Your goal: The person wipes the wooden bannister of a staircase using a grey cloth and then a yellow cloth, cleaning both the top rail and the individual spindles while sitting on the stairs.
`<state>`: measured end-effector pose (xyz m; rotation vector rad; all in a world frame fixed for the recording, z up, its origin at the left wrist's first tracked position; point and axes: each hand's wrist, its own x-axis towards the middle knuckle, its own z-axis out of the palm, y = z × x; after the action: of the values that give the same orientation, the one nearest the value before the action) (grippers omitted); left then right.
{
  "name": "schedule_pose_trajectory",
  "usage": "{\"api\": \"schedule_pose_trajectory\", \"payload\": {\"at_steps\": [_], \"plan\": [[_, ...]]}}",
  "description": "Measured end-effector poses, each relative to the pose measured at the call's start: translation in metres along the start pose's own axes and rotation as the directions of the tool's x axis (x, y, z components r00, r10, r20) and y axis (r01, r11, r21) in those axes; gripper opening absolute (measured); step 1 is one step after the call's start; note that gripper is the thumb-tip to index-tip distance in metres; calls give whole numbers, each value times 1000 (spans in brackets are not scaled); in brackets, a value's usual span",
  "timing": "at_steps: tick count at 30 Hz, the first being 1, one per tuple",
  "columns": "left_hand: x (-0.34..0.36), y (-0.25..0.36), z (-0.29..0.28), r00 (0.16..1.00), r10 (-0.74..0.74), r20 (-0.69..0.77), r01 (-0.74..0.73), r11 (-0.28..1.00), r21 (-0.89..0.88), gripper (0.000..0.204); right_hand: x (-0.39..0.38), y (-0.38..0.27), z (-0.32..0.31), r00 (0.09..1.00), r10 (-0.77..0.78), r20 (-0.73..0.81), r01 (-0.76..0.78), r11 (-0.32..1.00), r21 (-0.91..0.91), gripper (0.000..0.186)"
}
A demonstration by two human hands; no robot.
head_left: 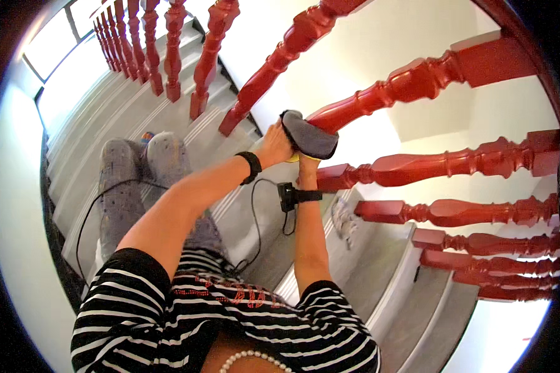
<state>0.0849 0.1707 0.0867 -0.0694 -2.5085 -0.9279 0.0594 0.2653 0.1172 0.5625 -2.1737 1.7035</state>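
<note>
A grey cloth (pixel 310 138) with black edging and a yellow underside is bunched against the lower part of a red turned baluster (pixel 354 105). My left hand (pixel 276 145) reaches in from the left and is closed on the cloth's left edge. My right hand (pixel 307 163) comes up from below, and the cloth covers nearly all of it. Its fingers are hidden, so I cannot see how they are bent. A black wristband (pixel 250 168) is on my left wrist. My right wrist has a black strap with a small box (pixel 287 196).
Several more red balusters (pixel 454 211) line the right side. Grey stairs (pixel 379 248) drop toward the lower right and rise to the upper left. A crumpled pale rag (pixel 343 221) lies on a step near my right forearm. A black cable (pixel 255 217) loops across my lap.
</note>
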Motion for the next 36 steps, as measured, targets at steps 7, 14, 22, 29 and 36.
{"api": "schedule_pose_trajectory", "payload": {"at_steps": [7,14,22,29,36], "plan": [[-69,13,28,990,119,-70,-126,986,-105,51,-52,60,-16,980,78,-185,-38,976,213,29],[-10,-51,72,985,166,-47,-173,928,-331,28,-14,74,31,961,87,-263,-84,996,25,55],[8,-41,81,969,-174,173,237,844,-481,36,39,169,1,637,743,-205,-528,614,587,46],[6,-52,73,880,-178,441,420,726,-545,41,43,154,-16,756,655,11,-614,703,359,40],[-12,-22,92,977,-214,13,211,946,-245,35,-28,94,10,976,125,-176,-174,940,-293,37]]}}
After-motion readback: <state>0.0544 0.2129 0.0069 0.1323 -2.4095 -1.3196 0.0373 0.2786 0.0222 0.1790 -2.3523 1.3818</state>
